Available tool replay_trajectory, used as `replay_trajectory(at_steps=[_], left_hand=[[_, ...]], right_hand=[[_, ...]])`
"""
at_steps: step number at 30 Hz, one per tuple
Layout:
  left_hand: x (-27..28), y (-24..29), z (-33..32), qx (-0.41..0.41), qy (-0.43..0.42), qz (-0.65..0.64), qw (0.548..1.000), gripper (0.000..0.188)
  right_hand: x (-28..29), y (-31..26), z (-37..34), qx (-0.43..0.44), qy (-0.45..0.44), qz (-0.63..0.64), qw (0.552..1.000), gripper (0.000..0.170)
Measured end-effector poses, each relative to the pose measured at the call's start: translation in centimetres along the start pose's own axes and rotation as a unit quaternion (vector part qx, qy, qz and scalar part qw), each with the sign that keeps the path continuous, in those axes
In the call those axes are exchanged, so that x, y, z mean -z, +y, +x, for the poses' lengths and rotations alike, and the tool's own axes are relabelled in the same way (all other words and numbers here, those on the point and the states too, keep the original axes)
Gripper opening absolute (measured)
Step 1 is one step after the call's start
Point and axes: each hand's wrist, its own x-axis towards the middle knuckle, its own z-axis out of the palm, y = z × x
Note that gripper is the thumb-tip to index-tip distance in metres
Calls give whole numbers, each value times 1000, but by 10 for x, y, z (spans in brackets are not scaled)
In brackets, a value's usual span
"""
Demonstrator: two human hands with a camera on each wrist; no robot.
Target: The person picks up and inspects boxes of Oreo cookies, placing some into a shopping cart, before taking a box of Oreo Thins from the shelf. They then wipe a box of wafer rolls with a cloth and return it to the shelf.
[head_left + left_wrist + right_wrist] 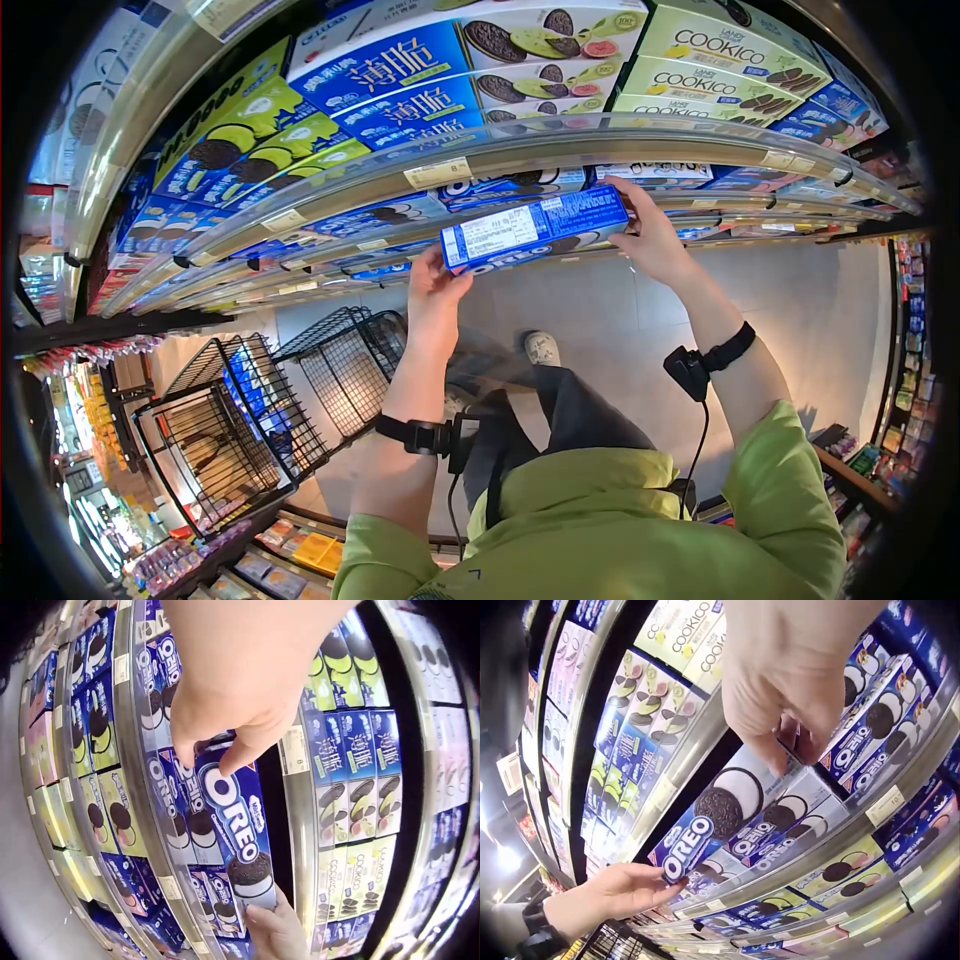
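At far left stood a black wire shopping trolley (300, 430). Next, a person's left hand (436, 282) gripped one end of a long blue cardboard Oreo box (540, 230), held up just in front of the shelves (600, 142); the right hand (652, 232) gripped the other end with curled fingers, probably steadying it so its printed panel (495, 232) faced the wearer. One box was held; the left wrist view showed three blue-and-white biscuit boxes (356, 746) and three pale-green COOKICO boxes (352, 877) shelved side by side, seemingly for display.
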Motion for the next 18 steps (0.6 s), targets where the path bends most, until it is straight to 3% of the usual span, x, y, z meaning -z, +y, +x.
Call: replay_trajectory(at_steps=[4, 6, 7, 9, 18], left_hand=[[-4, 1, 16, -14, 22, -11, 1000, 46], [-9, 10, 19, 52, 79, -22, 995, 40], [-10, 11, 21, 39, 90, -13, 995, 40], [-14, 17, 23, 34, 82, -12, 996, 40], [-16, 25, 25, 61, 60, 34, 996, 56]], right_hand=[[0, 1, 7, 2, 12, 49, 999, 75], [2, 4, 11, -12, 10, 79, 997, 72], [6, 8, 14, -24, 2, 98, 995, 68], [9, 6, 15, -39, -10, 113, 993, 63], [15, 3, 19, -123, 7, 217, 968, 65]])
